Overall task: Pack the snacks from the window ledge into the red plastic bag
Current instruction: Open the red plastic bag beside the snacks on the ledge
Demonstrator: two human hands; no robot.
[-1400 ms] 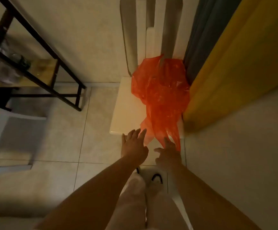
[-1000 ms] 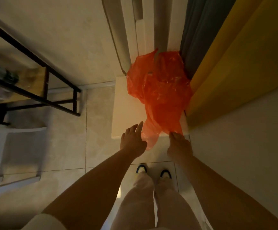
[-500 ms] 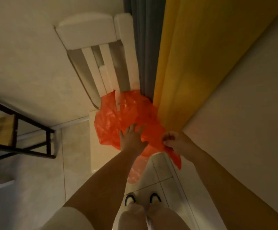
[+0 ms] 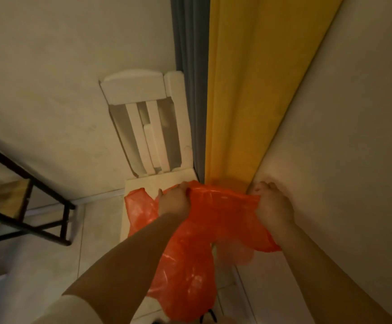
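Left hand (image 4: 173, 202) and right hand (image 4: 272, 204) each grip the bag (image 4: 199, 244), fingers curled in plastic, above chair (image 4: 155, 181) front edge

Home rm: curtains (image 4: 234, 94), chair (image 4: 143, 127).

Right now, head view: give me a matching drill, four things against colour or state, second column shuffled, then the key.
Things:
1. plastic bag
2. chair
3. left hand
4. curtain next to the right-hand wall

Descriptions:
A. yellow, hanging
B. white, slatted back, against the wall
C. red, stretched between both hands
D. gripping the bag's edge over the chair seat

The right hand grips the bag's other edge.

Pairs: 1-C, 2-B, 3-D, 4-A
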